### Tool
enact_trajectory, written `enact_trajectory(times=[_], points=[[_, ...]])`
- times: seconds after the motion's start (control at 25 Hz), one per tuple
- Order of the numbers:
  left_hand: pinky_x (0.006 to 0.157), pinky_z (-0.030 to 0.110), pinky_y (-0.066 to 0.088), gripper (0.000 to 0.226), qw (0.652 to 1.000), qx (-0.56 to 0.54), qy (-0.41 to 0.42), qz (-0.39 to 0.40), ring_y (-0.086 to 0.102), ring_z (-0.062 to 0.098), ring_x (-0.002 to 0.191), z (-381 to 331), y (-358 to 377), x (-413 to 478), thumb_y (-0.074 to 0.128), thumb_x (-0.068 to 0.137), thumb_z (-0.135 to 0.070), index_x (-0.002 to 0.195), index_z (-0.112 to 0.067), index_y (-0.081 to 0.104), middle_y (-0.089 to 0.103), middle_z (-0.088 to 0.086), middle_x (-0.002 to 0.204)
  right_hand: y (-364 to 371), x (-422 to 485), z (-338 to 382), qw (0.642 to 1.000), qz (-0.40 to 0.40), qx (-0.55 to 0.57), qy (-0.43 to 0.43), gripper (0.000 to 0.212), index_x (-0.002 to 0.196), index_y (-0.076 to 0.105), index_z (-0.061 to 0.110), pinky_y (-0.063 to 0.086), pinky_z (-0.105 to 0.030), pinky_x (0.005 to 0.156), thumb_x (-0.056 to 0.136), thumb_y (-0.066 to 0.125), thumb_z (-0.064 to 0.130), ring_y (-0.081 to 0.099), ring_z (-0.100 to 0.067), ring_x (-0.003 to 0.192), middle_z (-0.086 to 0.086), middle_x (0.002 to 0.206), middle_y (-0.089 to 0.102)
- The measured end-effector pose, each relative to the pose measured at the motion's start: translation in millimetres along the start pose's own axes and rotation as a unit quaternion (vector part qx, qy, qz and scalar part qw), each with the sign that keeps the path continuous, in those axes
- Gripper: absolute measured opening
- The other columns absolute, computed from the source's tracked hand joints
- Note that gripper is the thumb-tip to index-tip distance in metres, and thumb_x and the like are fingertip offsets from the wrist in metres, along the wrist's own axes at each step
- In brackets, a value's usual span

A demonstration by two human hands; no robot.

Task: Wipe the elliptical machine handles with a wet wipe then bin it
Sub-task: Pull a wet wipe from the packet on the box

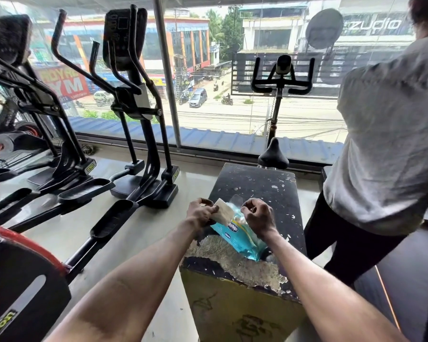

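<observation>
White wipe (224, 213) in left hand (199, 212) (probably pinched).

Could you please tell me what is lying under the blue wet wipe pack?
A worn black-topped box with flaking paint; the pack hides the patch directly beneath it.

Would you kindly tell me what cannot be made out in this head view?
Whether the right hand pinches the wipes packet: head view, its curled fingers hide the contact.
The packet's opening: head view, covered by the wet wipe and left hand.
Any bin: none inside the frame.
</observation>
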State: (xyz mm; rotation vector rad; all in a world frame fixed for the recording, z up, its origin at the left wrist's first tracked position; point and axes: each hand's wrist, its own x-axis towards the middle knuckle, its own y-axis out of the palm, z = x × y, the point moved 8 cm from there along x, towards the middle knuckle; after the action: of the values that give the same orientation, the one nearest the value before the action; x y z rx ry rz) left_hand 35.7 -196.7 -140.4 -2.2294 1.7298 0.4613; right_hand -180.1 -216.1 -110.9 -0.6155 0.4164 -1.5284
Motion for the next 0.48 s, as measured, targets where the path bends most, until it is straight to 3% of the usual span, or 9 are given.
enact_trajectory(times=[0.2,0.32,0.4,0.48], points=[[0.061,0.030,0.062,0.015,0.995,-0.054,0.079,0.031,0.068,0.025,0.072,-38,-12,-20,0.075,0.084,0.007,0.088,-0.005,0.066,0.072,0.011,0.078,10,0,57,0.995,0.057,0.064,-0.058,0.024,0.103,0.073,0.023,0.053,-0.020,0.079,0.086,0.081,0.039,0.070,-0.005,0.083,0.013,0.089,0.073],[0.070,0.028,0.061,0.017,0.989,-0.084,0.112,0.047,0.068,0.023,0.078,-65,-35,-25,0.071,0.087,0.008,0.097,-0.005,0.069,0.075,0.005,0.078,27,17,85,0.990,0.066,0.106,-0.072,0.015,0.098,0.080,0.018,0.058,-0.031,0.084,0.087,0.081,0.029,0.072,-0.010,0.084,0.003,0.093,0.080],[0.073,0.030,0.064,0.025,0.987,-0.093,0.119,0.060,0.071,0.023,0.080,-82,-55,-24,0.070,0.087,0.010,0.108,-0.003,0.068,0.076,0.009,0.087,39,29,106,0.979,0.079,0.182,-0.054,0.002,0.087,0.079,0.021,0.056,-0.037,0.075,0.088,0.080,0.023,0.067,-0.010,0.070,0.000,0.085,0.079],[0.068,0.029,0.063,0.025,0.986,-0.072,0.137,0.065,0.074,0.022,0.076,-104,-75,-24,0.070,0.087,0.010,0.109,0.000,0.069,0.076,0.010,0.087,50,47,133,0.970,0.092,0.218,-0.048,0.010,0.080,0.076,0.021,0.050,-0.038,0.068,0.089,0.078,0.016,0.061,-0.013,0.061,-0.003,0.076,0.076]])
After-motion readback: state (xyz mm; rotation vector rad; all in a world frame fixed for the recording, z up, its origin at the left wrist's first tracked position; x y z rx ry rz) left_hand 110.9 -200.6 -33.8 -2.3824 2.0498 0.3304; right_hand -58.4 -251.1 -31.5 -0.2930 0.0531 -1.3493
